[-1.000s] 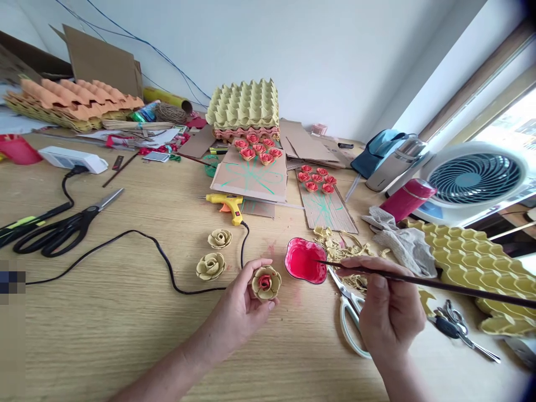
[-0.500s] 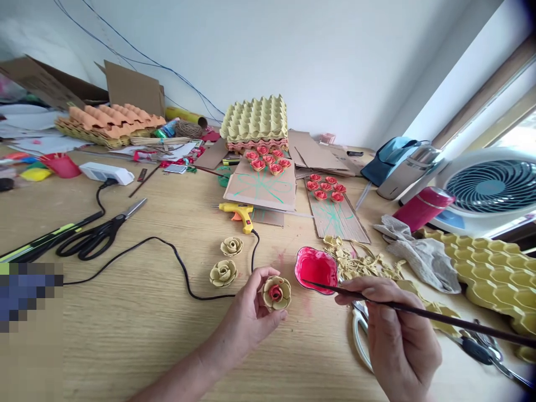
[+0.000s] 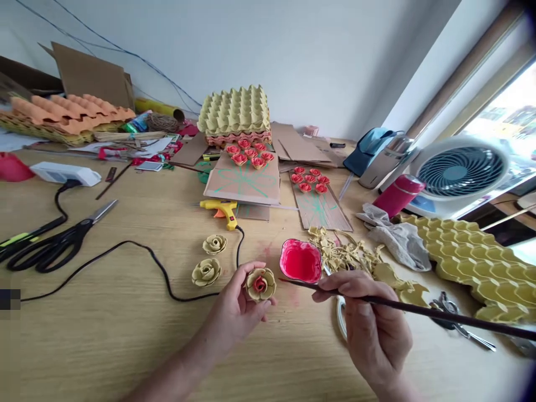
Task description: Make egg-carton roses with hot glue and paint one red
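Note:
Between the thumb and fingers of my left hand (image 3: pixel 245 307) is a tan egg-carton flower (image 3: pixel 260 284) with a red-painted centre, its petals facing up. My right hand (image 3: pixel 372 324) is closed around a long dark paintbrush (image 3: pixel 402 306). The reddish brush tip points left, a short way from the flower's right side, without touching it. Just behind the brush stands a small scalloped dish (image 3: pixel 300 261) of red paint. Two unpainted flowers lie left of my left hand: one nearer (image 3: pixel 206 272) and one farther (image 3: pixel 215 244).
A yellow glue gun (image 3: pixel 224 212) lies behind the flowers, its black cord running left. Black scissors (image 3: pixel 62 240) are at left. Cardboard pieces (image 3: pixel 243 178) with red flowers stand farther back. Carton scraps (image 3: pixel 347 251), a grey cloth (image 3: pixel 393 240) and egg trays (image 3: pixel 469 257) fill the right.
The brush tip has left the paint dish and moved left toward the held flower. The left hand keeps its hold on the flower. The whole view has shifted.

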The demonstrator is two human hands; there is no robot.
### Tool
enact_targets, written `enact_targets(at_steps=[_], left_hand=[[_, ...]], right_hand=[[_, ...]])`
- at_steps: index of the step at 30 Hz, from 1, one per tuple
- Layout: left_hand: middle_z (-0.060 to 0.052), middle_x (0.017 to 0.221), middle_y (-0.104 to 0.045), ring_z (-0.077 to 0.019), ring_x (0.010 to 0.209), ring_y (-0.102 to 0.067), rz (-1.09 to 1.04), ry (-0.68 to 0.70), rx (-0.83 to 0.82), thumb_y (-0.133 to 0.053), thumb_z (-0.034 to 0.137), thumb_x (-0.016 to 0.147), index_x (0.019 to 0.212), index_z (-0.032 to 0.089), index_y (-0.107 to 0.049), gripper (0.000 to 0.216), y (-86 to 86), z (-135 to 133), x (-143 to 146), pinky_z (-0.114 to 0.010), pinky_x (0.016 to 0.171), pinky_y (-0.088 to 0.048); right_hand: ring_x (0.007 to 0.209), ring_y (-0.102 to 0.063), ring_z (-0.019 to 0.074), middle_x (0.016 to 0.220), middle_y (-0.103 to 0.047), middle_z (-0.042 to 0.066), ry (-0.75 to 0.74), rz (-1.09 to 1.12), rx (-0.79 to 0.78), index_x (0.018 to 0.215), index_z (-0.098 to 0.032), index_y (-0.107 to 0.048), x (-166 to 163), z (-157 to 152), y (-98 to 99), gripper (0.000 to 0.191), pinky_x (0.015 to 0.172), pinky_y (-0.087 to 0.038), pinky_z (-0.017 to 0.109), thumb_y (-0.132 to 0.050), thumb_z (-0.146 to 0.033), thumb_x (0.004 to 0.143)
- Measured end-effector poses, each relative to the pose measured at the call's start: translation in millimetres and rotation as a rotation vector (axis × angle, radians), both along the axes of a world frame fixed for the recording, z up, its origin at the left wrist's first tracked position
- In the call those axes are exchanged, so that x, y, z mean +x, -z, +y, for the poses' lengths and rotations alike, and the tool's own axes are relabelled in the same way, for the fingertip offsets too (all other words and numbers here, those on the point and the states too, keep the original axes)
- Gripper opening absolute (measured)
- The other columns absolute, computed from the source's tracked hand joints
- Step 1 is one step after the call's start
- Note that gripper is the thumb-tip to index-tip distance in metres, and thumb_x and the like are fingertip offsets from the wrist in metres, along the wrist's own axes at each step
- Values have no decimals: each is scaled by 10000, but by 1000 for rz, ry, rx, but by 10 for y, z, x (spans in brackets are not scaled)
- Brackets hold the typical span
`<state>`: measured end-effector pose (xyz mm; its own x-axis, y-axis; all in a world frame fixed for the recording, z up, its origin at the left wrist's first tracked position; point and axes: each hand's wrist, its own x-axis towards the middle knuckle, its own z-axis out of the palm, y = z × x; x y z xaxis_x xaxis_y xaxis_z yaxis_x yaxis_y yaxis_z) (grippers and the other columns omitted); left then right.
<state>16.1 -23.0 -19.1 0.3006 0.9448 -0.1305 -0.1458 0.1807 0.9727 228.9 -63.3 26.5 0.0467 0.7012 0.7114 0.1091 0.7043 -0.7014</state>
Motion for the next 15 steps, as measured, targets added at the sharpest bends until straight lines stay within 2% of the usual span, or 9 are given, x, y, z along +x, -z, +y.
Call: enact_targets(at_steps=[4,10,15], left_hand=[[-34,1057,-628,-190,847,-699,35,13,72,-773,270,826,1237,247,-513,487,-1,-10,-26,-224,582,-564],[-43,1111,-646,-181,960,-658,163,-16,258,-724,186,872,1201,239,-563,370,-10,-41,-46,-286,838,-591],[-64,1150,-694,-201,972,-692,281,-10,346,-676,185,906,1207,243,-588,319,-3,-84,-73,-311,876,-585]], right_hand=[[964,-752,210,1109,-737,87,-37,3,-9,1200,-195,-665,-6,-7,0,232,784,-641,381,-458,-156,1103],[953,-755,229,1089,-746,112,-83,-131,18,1206,-180,-641,-16,-33,4,239,765,-667,393,-431,-149,1096],[928,-773,233,1054,-756,119,-98,-250,40,1207,-207,-607,-39,-80,2,212,772,-678,389,-422,-259,1118]])
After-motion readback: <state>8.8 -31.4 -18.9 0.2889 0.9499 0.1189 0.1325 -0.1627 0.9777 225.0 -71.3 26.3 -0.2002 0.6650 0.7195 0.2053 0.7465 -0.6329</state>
